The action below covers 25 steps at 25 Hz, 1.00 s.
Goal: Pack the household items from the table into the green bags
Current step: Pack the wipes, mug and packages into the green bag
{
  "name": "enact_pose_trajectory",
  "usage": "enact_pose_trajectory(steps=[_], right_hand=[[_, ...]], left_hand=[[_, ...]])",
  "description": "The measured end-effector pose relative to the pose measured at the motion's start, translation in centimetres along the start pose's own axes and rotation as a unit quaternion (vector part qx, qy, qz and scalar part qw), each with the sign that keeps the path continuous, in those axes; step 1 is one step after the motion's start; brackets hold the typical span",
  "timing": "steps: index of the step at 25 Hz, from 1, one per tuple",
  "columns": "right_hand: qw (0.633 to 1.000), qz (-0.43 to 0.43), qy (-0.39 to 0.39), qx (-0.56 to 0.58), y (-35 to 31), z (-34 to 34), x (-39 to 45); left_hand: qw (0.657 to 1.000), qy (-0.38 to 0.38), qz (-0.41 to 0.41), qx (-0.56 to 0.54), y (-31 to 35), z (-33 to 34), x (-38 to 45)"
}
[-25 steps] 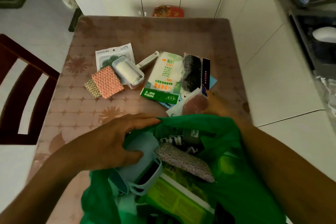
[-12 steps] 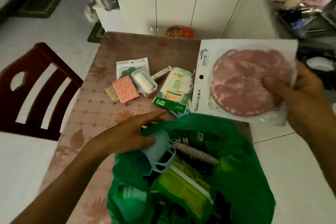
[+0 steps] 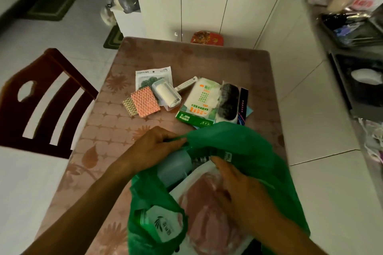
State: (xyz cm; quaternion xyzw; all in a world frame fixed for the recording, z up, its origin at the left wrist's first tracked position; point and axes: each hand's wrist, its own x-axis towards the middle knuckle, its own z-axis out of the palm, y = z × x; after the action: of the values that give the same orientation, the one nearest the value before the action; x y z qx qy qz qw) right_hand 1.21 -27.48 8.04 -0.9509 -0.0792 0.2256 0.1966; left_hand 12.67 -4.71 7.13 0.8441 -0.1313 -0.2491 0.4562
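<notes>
Nearest me, my right hand (image 3: 238, 194) lies on the flat white pack with the pink round pad (image 3: 209, 219), fingers extended and pressing it down into the green bag (image 3: 244, 147); I judge the flat hand is there to slide the pack in beside what is already stowed. My left hand (image 3: 154, 148) pinches the bag's rim, fingers curled on the fabric, evidently to keep the mouth open for loading. The bag stands at the near edge of the table (image 3: 207, 58). Toward the middle, unpacked: a pink scouring pad (image 3: 145, 101) overlapping a gold one, a lint roller (image 3: 166, 94) resting on a white sachet (image 3: 149, 75), a green-and-white packet (image 3: 199, 103), and a dark pad in clear wrap (image 3: 229, 102) leaning on it. Packing is partly complete.
</notes>
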Motion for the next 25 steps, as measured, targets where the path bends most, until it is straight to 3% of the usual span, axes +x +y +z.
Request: enact_pose_trajectory(steps=[2, 3, 5, 7, 9, 11, 12, 14, 17, 22, 25], right_hand=[[0.993, 0.001, 0.047, -0.111, -1.4, 0.6, -0.3], [0.99, -0.011, 0.089, -0.112, -1.4, -0.2, -0.1], [0.976, -0.031, 0.215, -0.01, 0.1, -3.1, 1.3], [0.932, -0.007, 0.347, 0.105, 3.3, -6.6, 5.7], [0.928, 0.071, 0.318, 0.182, 7.5, -8.6, 12.8], [0.937, 0.181, 0.17, 0.247, 11.9, -7.4, 20.5], [0.923, 0.243, 0.099, 0.28, 13.5, -5.8, 23.4], [0.908, 0.334, 0.044, 0.248, 15.7, -1.8, 27.0], [0.915, 0.354, 0.115, 0.156, 17.8, 2.6, 29.0], [0.885, 0.334, 0.186, 0.266, 17.5, 1.6, 27.9], [0.859, 0.208, 0.27, 0.382, 14.1, -3.7, 22.9]], left_hand=[[1.0, -0.001, -0.01, -0.015, 0.6, 0.0, 0.0], [1.0, -0.011, -0.01, -0.026, 0.8, -0.1, 0.2], [0.998, -0.031, -0.003, -0.049, 1.0, -0.3, -0.1], [0.997, -0.044, 0.017, -0.062, 0.7, -0.2, -0.1], [0.994, -0.051, 0.031, -0.09, 0.4, 0.0, 0.0], [0.991, -0.066, 0.026, -0.115, 0.2, 0.3, 0.5], [0.99, -0.075, 0.021, -0.118, 0.0, 0.4, 0.7], [0.988, -0.088, 0.019, -0.124, -0.5, 0.6, 0.9], [0.988, -0.085, 0.012, -0.125, -0.7, 0.9, 1.0], [0.986, -0.067, -0.004, -0.155, -0.2, 0.7, 0.5], [0.983, -0.053, -0.018, -0.174, -0.5, 1.2, 0.5]])
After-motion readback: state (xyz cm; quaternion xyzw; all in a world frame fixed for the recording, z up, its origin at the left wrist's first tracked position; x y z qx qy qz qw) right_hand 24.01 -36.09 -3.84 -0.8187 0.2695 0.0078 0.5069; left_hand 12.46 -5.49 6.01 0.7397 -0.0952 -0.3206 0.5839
